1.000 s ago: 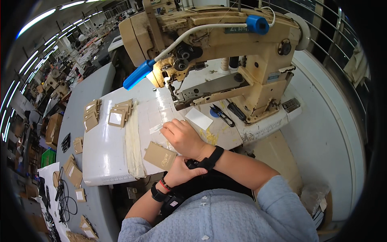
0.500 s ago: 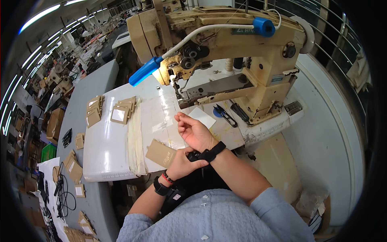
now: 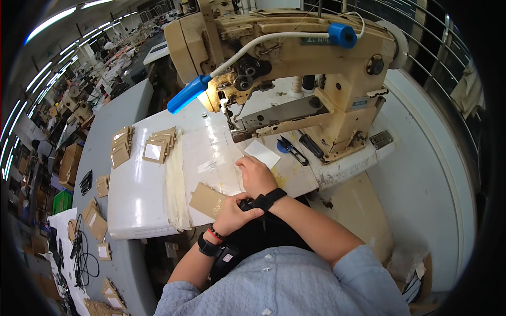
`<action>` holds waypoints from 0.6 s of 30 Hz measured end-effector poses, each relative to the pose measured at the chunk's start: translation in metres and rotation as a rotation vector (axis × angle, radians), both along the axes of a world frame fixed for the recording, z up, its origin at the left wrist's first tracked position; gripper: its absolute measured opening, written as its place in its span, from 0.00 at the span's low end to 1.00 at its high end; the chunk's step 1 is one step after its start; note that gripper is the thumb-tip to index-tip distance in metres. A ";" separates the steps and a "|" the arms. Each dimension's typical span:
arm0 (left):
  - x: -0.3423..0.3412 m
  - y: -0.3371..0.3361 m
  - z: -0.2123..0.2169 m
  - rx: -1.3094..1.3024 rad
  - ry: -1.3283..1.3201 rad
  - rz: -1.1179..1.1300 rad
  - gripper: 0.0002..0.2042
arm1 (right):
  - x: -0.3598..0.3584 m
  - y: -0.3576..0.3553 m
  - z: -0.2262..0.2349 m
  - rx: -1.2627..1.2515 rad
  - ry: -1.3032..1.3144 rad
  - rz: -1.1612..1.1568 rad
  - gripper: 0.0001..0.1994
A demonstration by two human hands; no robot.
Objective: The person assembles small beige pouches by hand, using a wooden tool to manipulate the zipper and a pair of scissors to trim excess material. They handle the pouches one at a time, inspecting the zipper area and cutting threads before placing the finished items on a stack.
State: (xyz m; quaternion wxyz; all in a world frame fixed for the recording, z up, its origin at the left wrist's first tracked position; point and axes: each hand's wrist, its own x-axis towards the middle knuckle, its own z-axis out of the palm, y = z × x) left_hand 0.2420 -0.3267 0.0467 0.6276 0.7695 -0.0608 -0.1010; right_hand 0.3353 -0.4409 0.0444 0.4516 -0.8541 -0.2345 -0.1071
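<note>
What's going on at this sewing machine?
The person's left grip is closed on the black wristband worn on the right wrist. The right grip is over the white worktable, fingers partly hidden, with no held thing visible. A flat tan rectangular piece lies beside the left grip, and a white rectangular card lies beyond the right one. Fanned stacks of tan rectangular pieces sit farther left; the worn cream sewing machine stands beyond both.

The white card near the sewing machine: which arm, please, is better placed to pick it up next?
Probably the right: the right grip is nearer the white card, while the left grip holds the right wrist's black strap.
</note>
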 end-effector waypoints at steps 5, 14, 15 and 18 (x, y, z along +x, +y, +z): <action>-0.004 -0.014 -0.001 -0.064 -0.026 0.002 0.20 | 0.008 0.014 0.013 0.793 0.835 0.173 0.11; -0.006 -0.023 0.010 0.006 0.001 -0.032 0.23 | 0.010 0.010 0.017 0.467 0.223 0.128 0.07; -0.005 -0.026 0.006 -0.021 -0.027 -0.034 0.23 | 0.011 0.010 0.018 0.458 0.160 0.108 0.07; -0.002 -0.027 0.002 -0.050 0.024 -0.046 0.24 | 0.015 0.011 0.013 0.454 0.103 0.135 0.07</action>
